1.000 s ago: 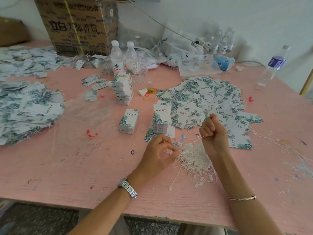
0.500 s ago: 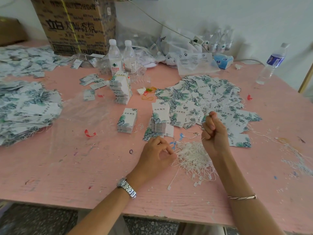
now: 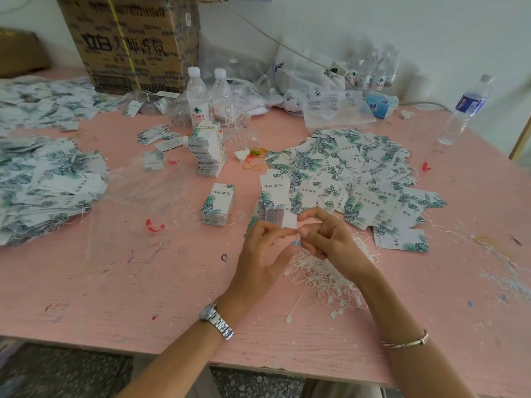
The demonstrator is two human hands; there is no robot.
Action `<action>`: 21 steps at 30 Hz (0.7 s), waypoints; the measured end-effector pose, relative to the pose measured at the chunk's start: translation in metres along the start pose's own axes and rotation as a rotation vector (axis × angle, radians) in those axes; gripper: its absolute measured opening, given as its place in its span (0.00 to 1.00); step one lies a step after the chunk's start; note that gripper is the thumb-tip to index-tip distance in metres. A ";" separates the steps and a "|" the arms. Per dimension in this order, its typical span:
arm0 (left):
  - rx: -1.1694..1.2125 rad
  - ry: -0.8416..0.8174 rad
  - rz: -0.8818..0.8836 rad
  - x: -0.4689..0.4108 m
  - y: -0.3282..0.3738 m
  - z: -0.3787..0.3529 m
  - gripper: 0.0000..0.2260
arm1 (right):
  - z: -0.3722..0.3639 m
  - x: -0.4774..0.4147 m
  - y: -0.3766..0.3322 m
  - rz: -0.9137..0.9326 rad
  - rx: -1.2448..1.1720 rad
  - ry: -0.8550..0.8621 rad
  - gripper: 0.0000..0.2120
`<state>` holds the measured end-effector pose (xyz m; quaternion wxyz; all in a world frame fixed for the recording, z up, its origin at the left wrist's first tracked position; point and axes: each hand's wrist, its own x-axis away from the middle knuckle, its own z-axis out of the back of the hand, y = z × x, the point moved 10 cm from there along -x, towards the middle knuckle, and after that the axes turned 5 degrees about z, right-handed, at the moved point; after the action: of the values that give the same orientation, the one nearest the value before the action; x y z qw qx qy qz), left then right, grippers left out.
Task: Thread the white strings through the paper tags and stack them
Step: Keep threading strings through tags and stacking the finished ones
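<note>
My left hand and my right hand meet fingertip to fingertip just above the loose heap of white strings. Both pinch a thin white string that is hardly visible between them. Their tips touch the lower corner of a white paper tag at the front of a short stack of leaf-printed tags. A neat stack of tags sits to the left of it. A taller stack stands behind. Strung tags lie fanned out beyond my right hand.
A big pile of tags covers the left of the pink table. Two water bottles, a cardboard box, plastic bags and a tissue pack line the back. Another bottle stands far right.
My right hand, which was raised in a fist pulling a string up from the heap, has come down and left to meet my left hand at the tag stack.
</note>
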<state>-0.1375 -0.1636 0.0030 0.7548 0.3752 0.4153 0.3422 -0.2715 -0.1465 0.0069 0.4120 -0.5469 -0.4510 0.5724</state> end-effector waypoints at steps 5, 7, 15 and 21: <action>0.006 0.046 -0.034 0.000 0.002 0.006 0.08 | -0.019 0.003 0.006 -0.073 -0.005 -0.121 0.09; 0.021 0.064 -0.045 -0.001 0.003 0.008 0.07 | -0.019 0.003 0.006 -0.078 -0.001 -0.123 0.08; 0.007 0.156 -0.039 -0.001 -0.002 0.014 0.04 | -0.017 0.001 0.009 -0.085 0.003 -0.092 0.05; -0.022 0.198 -0.084 0.002 0.002 0.019 0.08 | -0.005 0.001 0.015 -0.110 0.065 -0.019 0.04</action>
<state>-0.1204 -0.1662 0.0114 0.7277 0.3135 0.4994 0.3503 -0.2658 -0.1490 -0.0074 0.4563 -0.5020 -0.4654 0.5684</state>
